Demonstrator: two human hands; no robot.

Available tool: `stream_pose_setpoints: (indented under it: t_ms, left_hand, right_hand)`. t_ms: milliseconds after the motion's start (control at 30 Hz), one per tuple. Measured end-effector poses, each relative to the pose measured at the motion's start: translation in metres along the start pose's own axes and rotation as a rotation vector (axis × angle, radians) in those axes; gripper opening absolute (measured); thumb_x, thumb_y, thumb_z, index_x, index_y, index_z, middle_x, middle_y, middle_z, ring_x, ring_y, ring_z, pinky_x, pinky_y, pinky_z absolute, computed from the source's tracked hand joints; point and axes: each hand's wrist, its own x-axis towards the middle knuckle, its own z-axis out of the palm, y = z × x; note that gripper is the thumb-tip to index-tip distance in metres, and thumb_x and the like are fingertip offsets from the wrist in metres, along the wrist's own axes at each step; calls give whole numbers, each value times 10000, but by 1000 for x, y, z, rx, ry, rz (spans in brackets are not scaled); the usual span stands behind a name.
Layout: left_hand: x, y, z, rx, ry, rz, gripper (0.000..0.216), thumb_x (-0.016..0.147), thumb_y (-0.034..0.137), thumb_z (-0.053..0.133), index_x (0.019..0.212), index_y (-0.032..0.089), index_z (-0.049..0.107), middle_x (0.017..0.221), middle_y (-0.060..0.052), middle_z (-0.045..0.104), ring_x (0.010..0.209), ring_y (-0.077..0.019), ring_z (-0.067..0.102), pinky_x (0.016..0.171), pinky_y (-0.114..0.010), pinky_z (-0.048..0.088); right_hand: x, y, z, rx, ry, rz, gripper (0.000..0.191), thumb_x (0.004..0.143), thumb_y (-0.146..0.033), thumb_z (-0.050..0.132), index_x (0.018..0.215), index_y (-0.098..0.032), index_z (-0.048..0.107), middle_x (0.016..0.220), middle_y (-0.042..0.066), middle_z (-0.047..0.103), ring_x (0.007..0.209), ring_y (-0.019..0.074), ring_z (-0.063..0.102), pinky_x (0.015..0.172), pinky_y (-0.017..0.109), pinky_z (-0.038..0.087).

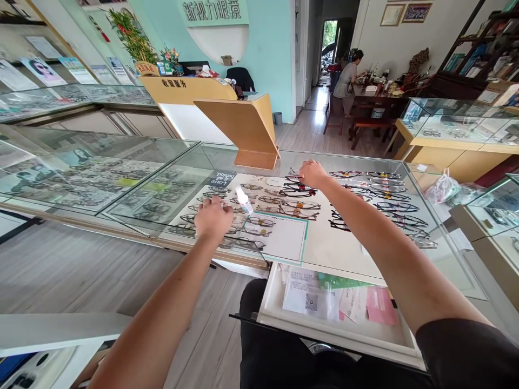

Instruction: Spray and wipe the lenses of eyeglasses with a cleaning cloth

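My left hand (213, 219) is palm down at the glass display counter (284, 232), fingers bent and slightly apart, with no held object visible. Just right of its fingers a small white bottle (244, 201) leans at a tilt. Reaching farther across, my right hand (313, 174) has its fingers curled under; their tips and anything in them are hidden. Rows of eyeglasses (300, 205) show around and between both hands. A white card with a green border (286, 237) lies among them, and a dark printed card (222, 179) is beyond my left hand.
Below the counter, a pulled-out drawer (405, 337) holds papers and a pink packet (381, 306). A wooden stand (239, 129) is at the counter's far side, before a cashier desk (190, 89). Another person (346, 81) bends over a dark table at the back.
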Motion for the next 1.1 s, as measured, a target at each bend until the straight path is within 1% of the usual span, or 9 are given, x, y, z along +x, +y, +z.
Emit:
stream_pose_setpoints:
  t_ms: [233, 400, 467, 533, 633, 700, 833, 933, 1100]
  left_hand:
    - [0, 3, -3, 18, -7, -3, 415, 985, 303, 488, 1327, 146, 663, 1352, -250, 675, 1277, -454, 626, 937, -550, 567]
    - [-2, 4, -5, 24, -2, 0, 411, 989, 297, 483, 1320, 138, 666, 1356, -253, 671, 1281, -449, 625, 962, -539, 554]
    - [-2, 5, -5, 16, -6, -7, 408, 986, 296, 490, 1320, 144, 670, 1356, -249, 673, 1282, -450, 625, 965, -534, 552]
    - [-2, 5, -6, 6, -10, -12, 405, 982, 299, 505, 1317, 149, 676, 1355, -249, 677, 1283, -450, 626, 974, -526, 547]
    - [-2, 5, -6, -4, -4, -12, 404, 975, 304, 520, 1309, 149, 685, 1351, -254, 679, 1282, -452, 628, 983, -524, 542]
    - [-2, 5, -5, -3, 1, -13, 407, 969, 304, 518, 1307, 151, 687, 1349, -253, 680, 1281, -453, 628, 978, -530, 544]
    - [1, 2, -1, 1, 12, -5, 415, 967, 303, 504, 1310, 154, 683, 1340, -251, 684, 1271, -447, 633, 971, -531, 546]
    - [3, 0, 2, 0, 12, -6, 425, 980, 322, 486, 1325, 157, 673, 1345, -250, 683, 1269, -447, 634, 955, -526, 553]
    - [3, -1, 4, 5, 12, -6, 435, 981, 337, 475, 1331, 164, 668, 1336, -244, 686, 1269, -442, 635, 956, -523, 556]
  right_hand:
    - [0, 1, 1, 19, -19, 1, 231, 999, -320, 679, 1152, -188, 793, 1347, 170, 739, 1350, 352, 574, 1108, 444, 451]
    - [-4, -3, 1, 39, -12, 38, 290, 992, -290, 674, 1242, -150, 719, 1187, 178, 784, 1296, 337, 610, 1059, 427, 472]
    - [-8, -6, -3, 55, 2, 40, 315, 979, -275, 674, 1265, -145, 703, 1214, 177, 774, 1277, 334, 615, 1050, 427, 475]
    - [-15, -11, -8, 75, 28, 27, 313, 976, -268, 663, 1268, -162, 707, 1320, 167, 740, 1287, 328, 603, 1062, 426, 471]
    - [-27, -21, -18, 94, 66, -27, 245, 1000, -267, 624, 1192, -201, 763, 1425, 136, 687, 1313, 321, 571, 1092, 434, 449]
    - [-36, -28, -23, 88, 65, -82, 196, 995, -285, 648, 1080, -215, 810, 1387, 127, 698, 1299, 330, 560, 1113, 452, 424]
    - [-49, -39, -25, 25, 21, -153, 95, 890, -291, 794, 892, -207, 840, 1251, 155, 726, 1252, 373, 545, 1157, 520, 347]
    - [-53, -42, -22, -15, -1, -153, 84, 892, -273, 790, 908, -208, 840, 1251, 173, 722, 1266, 388, 526, 1157, 540, 320]
    - [-58, -40, -20, -26, -19, -140, 128, 937, -293, 741, 992, -225, 835, 1263, 168, 715, 1234, 362, 544, 1098, 510, 353]
